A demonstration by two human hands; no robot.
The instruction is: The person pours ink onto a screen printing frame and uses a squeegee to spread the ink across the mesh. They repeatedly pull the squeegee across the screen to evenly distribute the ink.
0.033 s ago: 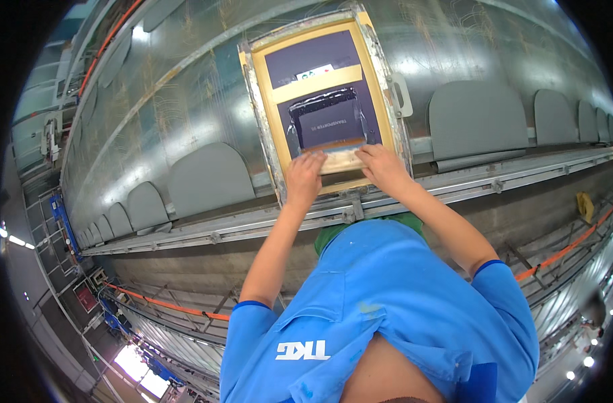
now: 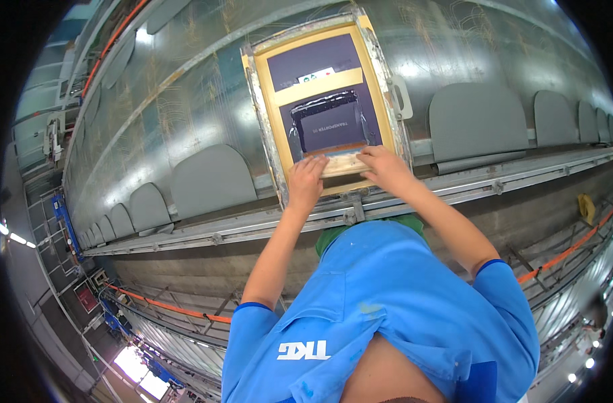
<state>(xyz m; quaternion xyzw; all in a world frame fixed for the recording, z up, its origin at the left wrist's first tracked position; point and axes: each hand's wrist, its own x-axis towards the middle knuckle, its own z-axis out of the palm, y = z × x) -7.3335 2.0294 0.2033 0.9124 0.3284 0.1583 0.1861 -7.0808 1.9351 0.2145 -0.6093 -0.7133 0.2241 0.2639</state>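
A printing screen [image 2: 375, 74] in a scuffed metal frame lies on the bench. It has a yellow border and dark purple mesh crossed by a yellow band, with small pale lettering and dark wet ink on the lower section. Across that section's near end lies a pale wooden squeegee [image 2: 341, 162] with a brown strip along it. My left hand [image 2: 306, 180] grips its left end, fingers curled over the top. My right hand [image 2: 386, 172] holds its right end. The blade's lower edge is hidden.
Grey rounded-top pieces [image 2: 476, 121] line the long metal bench [image 2: 172, 114] on both sides of the screen. A steel rail [image 2: 454, 195] runs along the near edge, above my blue-clothed body. An orange hose or cable [image 2: 185, 310] runs behind me, with a yellow object [image 2: 586, 208] at the right.
The view has shifted very slightly, setting the screen and both hands a little lower in the picture. The hands keep the same hold on the squeegee.
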